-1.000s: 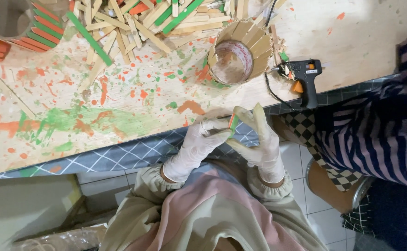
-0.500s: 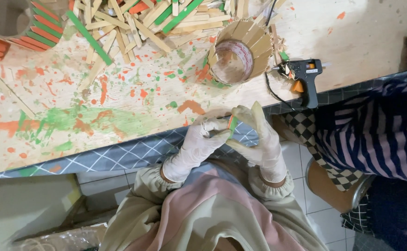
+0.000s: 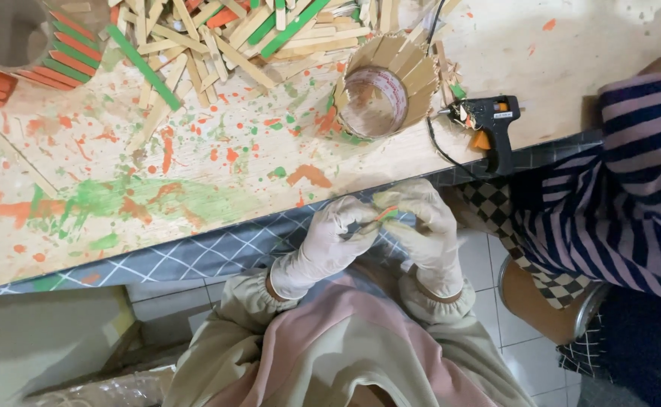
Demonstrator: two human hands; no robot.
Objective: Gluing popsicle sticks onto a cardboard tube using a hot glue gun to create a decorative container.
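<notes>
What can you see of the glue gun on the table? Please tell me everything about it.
The glue gun is small and black, with an orange trigger and an orange mark on its body. It looks like plastic. It lies on its side on the table, near the front edge, nozzle toward the stick-clad jar, grip toward the edge. Bits of wood or dried glue cling around the nozzle. A black cord loops beside it. No hand touches it.
</notes>
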